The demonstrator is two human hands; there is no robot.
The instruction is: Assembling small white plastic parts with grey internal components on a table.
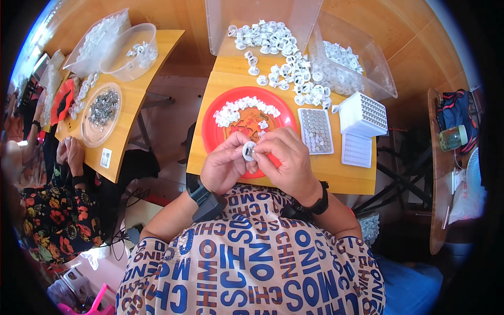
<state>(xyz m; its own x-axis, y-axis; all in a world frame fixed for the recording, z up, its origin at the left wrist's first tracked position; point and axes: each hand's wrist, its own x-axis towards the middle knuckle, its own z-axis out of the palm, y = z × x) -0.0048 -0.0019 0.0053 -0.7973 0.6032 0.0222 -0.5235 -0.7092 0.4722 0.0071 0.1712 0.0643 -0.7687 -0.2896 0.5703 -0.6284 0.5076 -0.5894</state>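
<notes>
Over the near part of the red plate (209, 119), my left hand (223, 165) holds a small round white plastic part (248, 153) with a dark slot between thumb and fingers. My right hand (287, 156) pinches at the right edge of that part. Whether a tiny piece sits between those fingertips is too small to make out. Several small white plastic pieces (247, 106) lie along the far side of the plate. Just right of my right hand is a white tray (316, 151) filled with rows of silver button cells.
Loose round white parts (294, 71) spread across the back of the table (336, 173). A clear bin (380, 79) with more parts stands behind stacked white trays (362, 113). At left, a co-worker's hands (71, 152) rest by another table holding a dish (104, 107) of metal pieces.
</notes>
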